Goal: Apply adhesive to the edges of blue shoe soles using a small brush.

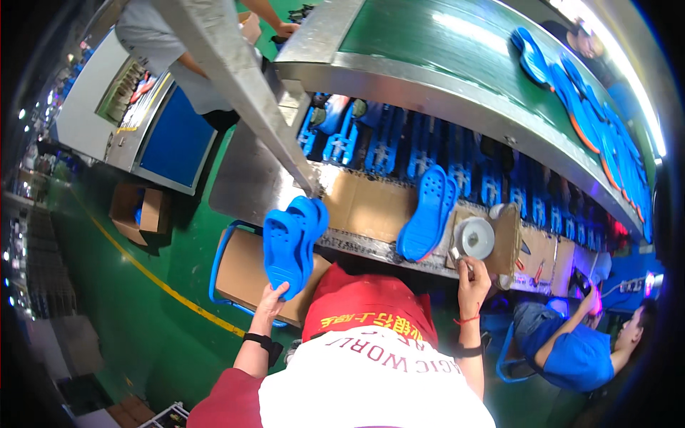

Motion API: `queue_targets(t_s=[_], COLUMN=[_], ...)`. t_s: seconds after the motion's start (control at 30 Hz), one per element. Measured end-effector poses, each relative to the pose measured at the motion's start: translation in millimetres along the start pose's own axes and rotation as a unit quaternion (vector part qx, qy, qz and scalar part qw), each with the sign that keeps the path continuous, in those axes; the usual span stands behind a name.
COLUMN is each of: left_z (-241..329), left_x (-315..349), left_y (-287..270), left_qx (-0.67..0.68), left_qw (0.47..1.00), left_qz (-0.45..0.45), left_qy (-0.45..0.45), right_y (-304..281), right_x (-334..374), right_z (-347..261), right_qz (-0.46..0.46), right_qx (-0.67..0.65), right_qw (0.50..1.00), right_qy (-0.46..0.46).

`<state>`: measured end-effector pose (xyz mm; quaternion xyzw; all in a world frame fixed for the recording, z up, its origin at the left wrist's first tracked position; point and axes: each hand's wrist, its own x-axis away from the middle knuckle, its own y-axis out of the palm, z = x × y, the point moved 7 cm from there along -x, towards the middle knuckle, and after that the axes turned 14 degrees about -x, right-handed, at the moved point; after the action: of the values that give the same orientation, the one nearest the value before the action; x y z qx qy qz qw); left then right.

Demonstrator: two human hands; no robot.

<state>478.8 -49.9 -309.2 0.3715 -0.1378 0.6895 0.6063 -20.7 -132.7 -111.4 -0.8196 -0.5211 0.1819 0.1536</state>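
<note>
Two blue clog shoes [292, 242] hang pinched in the left hand [270, 299], out left of the cardboard-topped bench [364, 207]. Right hand [472, 274] grips a small tool by the tape roll [474, 237]. Judging by this, the shoes next need setting beside the blue sole [427, 212].
</note>
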Motion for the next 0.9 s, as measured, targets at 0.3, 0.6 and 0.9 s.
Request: queue_targets(t_s=[0.3,0.6,0.9], left_z=[54.5,134.1,187.7], left_x=[-103.6,-130.9,-75.9], left_y=[123.8,109.9,157.2], left_qx=[-0.009,-0.55,-0.308], left_qw=[0.999,0.741,0.949], left_qz=[0.002,0.268,0.031], left_qy=[0.051,0.278,0.064], right_y=[-5.6,-2.0,-3.7], right_x=[-43.8,-64.7,-62.1], right_z=[42.8,97.5,110.5], right_qz=[0.014,-0.039,-0.061], right_qx=[0.232,0.257,0.245], right_qw=[0.97,0.966,0.967], right_qy=[-0.068,0.013,0.03])
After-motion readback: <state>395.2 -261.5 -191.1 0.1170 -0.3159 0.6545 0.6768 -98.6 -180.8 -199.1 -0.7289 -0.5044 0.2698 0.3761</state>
